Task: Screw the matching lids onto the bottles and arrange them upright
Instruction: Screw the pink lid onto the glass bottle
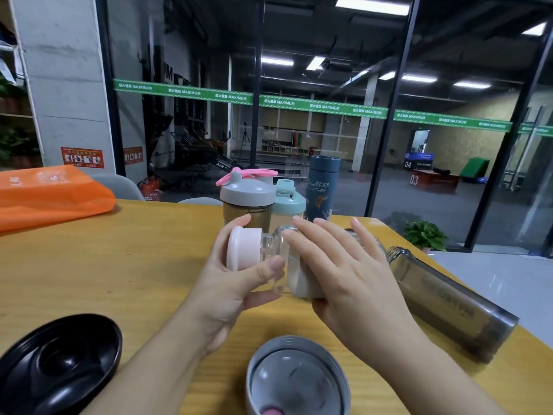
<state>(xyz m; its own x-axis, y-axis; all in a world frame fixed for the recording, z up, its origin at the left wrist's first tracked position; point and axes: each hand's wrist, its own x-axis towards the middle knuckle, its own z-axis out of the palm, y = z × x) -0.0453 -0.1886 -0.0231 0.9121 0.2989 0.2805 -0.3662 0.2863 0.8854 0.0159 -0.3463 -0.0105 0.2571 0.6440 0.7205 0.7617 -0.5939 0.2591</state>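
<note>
Wooden tabletop before glass wall: three capped bottles upright at far edge, one smoky bottle lying open at right edge, black lid and grey lid loose at near edge. Clear bottle mid-tabletop, long axis sideways, neck toward left hand, whose grip pinches pink lid at that neck; right hand lies flat-fingered over bottle body.

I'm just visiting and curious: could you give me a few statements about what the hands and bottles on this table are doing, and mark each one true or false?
1. The left hand grips a pink lid at the mouth of a clear bottle. True.
2. The right hand is idle on the table. False: it lies over the clear bottle, steadying it.
3. Three capped bottles stand upright behind the hands. True: the grey-lidded shaker, the teal-lidded bottle and the dark blue flask.
4. The smoky grey bottle stands upright with its lid on. False: it lies on its side, uncapped.
5. The black lid is screwed onto a bottle. False: it lies loose on the table.
</note>
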